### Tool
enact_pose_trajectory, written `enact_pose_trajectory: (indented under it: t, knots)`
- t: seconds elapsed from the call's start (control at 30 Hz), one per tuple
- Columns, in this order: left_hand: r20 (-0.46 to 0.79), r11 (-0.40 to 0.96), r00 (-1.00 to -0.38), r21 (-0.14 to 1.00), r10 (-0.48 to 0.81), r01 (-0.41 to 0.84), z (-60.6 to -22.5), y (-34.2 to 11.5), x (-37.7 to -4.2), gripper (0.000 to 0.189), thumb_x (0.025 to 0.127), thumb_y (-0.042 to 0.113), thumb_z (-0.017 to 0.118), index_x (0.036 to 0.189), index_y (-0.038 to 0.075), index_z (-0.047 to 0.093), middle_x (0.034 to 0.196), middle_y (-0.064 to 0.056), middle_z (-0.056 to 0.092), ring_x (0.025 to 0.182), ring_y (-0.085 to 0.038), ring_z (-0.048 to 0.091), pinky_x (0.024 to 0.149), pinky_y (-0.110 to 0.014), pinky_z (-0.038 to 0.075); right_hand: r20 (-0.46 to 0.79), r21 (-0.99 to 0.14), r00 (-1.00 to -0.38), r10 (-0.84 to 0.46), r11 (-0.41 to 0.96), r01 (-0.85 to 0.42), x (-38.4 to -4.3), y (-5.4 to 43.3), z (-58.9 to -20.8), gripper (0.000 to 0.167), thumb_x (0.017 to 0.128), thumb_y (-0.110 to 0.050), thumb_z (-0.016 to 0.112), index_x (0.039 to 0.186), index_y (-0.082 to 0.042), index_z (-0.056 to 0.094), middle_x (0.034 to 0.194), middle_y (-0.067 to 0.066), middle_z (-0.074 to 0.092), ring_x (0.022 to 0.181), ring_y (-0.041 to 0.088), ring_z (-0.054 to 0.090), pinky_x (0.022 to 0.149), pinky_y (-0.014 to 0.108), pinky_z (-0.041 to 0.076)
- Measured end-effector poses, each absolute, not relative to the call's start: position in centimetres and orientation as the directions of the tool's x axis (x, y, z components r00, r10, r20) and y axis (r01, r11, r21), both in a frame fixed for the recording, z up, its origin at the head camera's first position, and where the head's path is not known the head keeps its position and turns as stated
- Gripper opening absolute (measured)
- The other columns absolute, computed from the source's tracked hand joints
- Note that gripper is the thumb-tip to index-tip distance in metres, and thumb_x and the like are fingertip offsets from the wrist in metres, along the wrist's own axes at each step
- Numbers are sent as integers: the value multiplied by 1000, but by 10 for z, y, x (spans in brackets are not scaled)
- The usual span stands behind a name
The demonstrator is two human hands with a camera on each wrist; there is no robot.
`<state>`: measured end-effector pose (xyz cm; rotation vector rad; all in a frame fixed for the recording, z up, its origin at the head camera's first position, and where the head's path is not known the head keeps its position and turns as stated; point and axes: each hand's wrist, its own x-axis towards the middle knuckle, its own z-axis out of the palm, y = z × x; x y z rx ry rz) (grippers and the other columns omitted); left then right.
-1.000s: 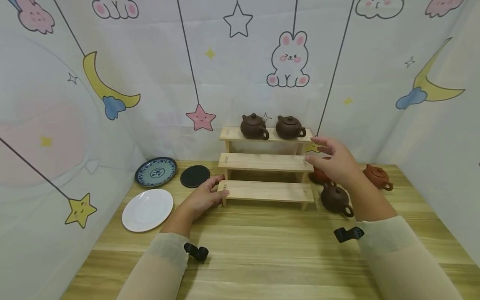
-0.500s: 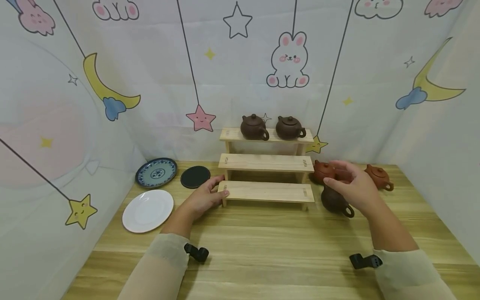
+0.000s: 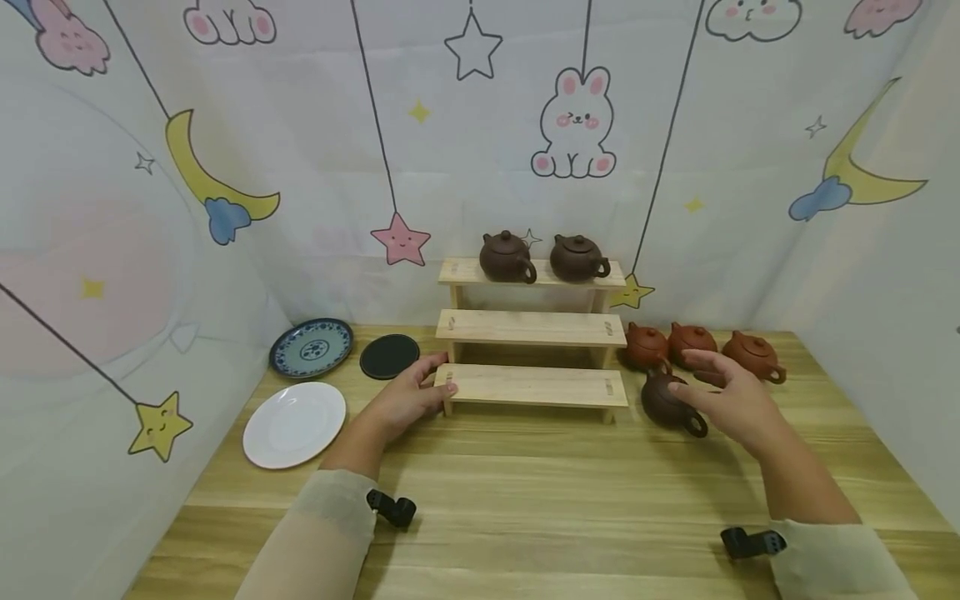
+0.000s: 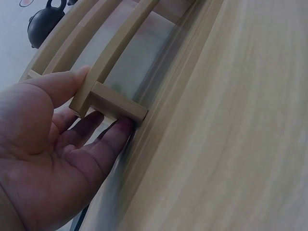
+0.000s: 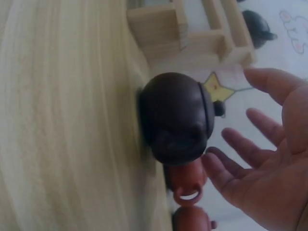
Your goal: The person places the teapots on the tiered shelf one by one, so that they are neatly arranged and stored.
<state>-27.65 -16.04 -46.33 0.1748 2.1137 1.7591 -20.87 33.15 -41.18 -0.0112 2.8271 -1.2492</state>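
My left hand (image 3: 408,400) holds the left end of the lowest step of a three-step wooden display stand (image 3: 532,385). In the left wrist view its thumb lies on the step board and its fingers are at the stand's leg (image 4: 118,102). My right hand (image 3: 731,400) hovers beside a dark brown teapot (image 3: 667,400) on the table, thumb and fingers spread with nothing between them. The right wrist view shows that teapot (image 5: 175,115) just off the fingertips. Two dark brown teapots, one left (image 3: 506,257) and one right (image 3: 579,257), stand on the top step.
Reddish-brown teapots sit behind the dark one: left (image 3: 645,346), middle (image 3: 690,343) and right (image 3: 753,357). At the left lie a blue patterned plate (image 3: 311,348), a white plate (image 3: 294,425) and a black round coaster-like disc (image 3: 389,357). A printed curtain (image 3: 480,150) closes off the back.
My right hand has moved from the stand's right end, rightward and toward me, to beside the dark teapot. The left hand has stayed on the lowest step.
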Motion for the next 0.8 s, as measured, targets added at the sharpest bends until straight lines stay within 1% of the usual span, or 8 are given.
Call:
enact_pose_trajectory:
  t: [0.13,0.23,0.37,0.43,0.5,0.63,0.8]
  knots:
    - [-212,202,-918,968,336,-150,-464,-162,-277,78,106,19,70,171,16,27,177,-13,28,155,-37,46,119,-50,49,-62,-733,-998,-27,680,27,-211,334,-419,91,99,-59,72,167,-11,36,170,25,37,153,54,38,108,68,50]
    - [-208,199,-915,969,345,-145,-464,-162,-277,78,106,20,70,171,15,26,177,-13,27,155,-37,46,118,-49,50,-83,-743,-996,-34,668,39,-211,335,-423,91,99,-55,74,167,-9,36,169,28,37,152,54,39,106,65,53]
    - [-207,202,-912,969,353,-142,-463,-162,-277,78,107,20,69,171,15,25,177,-14,25,155,-37,45,119,-51,48,-128,-758,-990,-62,650,57,-213,337,-429,91,98,-48,78,166,-6,34,166,32,39,148,55,45,98,53,60]
    - [-207,205,-913,969,352,-141,-463,-162,-277,78,107,20,69,171,15,25,177,-13,25,155,-37,45,120,-51,48,-143,-749,-987,-80,660,55,-213,338,-432,93,97,-47,80,166,-6,34,164,33,40,146,55,47,96,49,60]
    - [-206,208,-913,968,351,-139,-463,-162,-277,78,107,20,69,171,15,25,177,-13,25,155,-36,45,119,-50,49,-148,-736,-984,-97,676,44,-215,339,-435,95,96,-46,81,166,-5,33,163,33,40,145,55,47,97,48,58]
    - [-208,211,-914,967,348,-139,-463,-162,-278,78,106,20,69,171,16,26,177,-13,27,154,-36,46,119,-49,49,-132,-713,-984,-118,701,12,-216,341,-440,97,94,-44,83,166,-3,32,161,34,43,144,57,48,102,52,54]
    - [-217,220,-914,964,342,-146,-464,-162,-278,78,106,21,70,171,16,27,177,-13,28,155,-36,46,120,-50,48,-114,-710,-985,-128,704,-9,-216,342,-442,94,95,-39,83,165,-1,33,159,35,44,142,58,50,99,50,56]
